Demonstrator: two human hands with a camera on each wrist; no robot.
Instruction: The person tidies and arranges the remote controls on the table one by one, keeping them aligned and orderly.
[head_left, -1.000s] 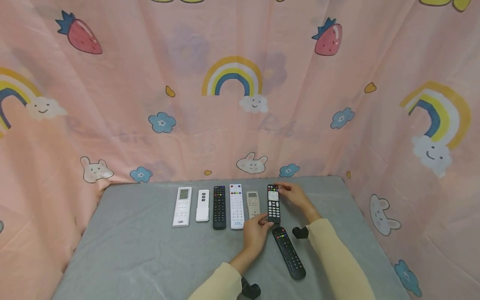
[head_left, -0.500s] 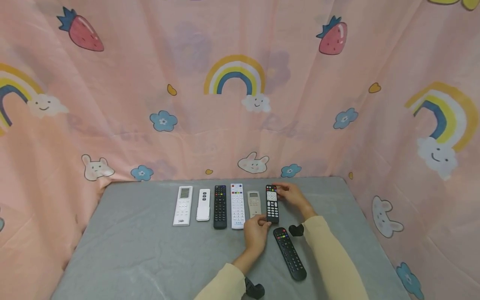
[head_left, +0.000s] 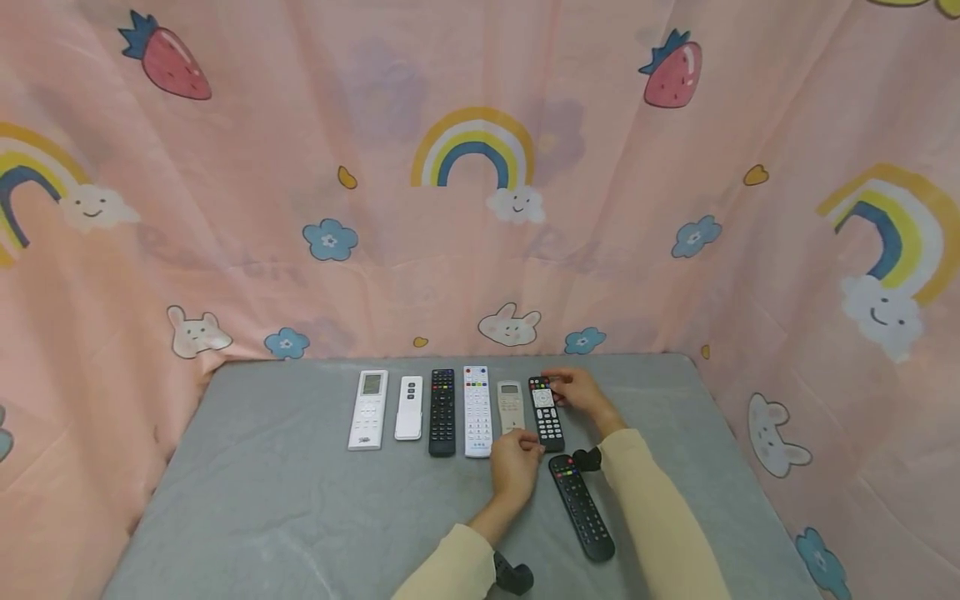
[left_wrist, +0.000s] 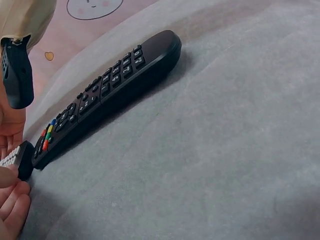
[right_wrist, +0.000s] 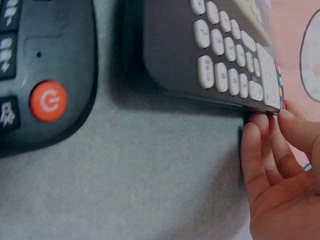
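At the right end of a row of remotes lies a black remote control with white buttons (head_left: 546,414). My right hand (head_left: 581,396) pinches its upper right edge, and in the right wrist view the thumb (right_wrist: 295,125) lies on the edge with the fingers lower down. My left hand (head_left: 515,467) is at its lower left corner, the thumb (left_wrist: 7,176) over the end and the curled fingers close beneath. Just below, a larger black remote control (head_left: 582,508) with a red power button lies aslant on the grey cloth.
Leftward in the row are a beige remote (head_left: 511,407), a white remote with coloured buttons (head_left: 477,412), a long black remote (head_left: 442,413), a small white remote (head_left: 408,408) and a white remote with a screen (head_left: 368,410). A pink patterned curtain (head_left: 375,275) hangs behind the grey-covered table (head_left: 300,500).
The white-buttoned remote has shifted slightly left at its top and turned, its lower end now pointing to the right. My right hand has moved a little left with it.
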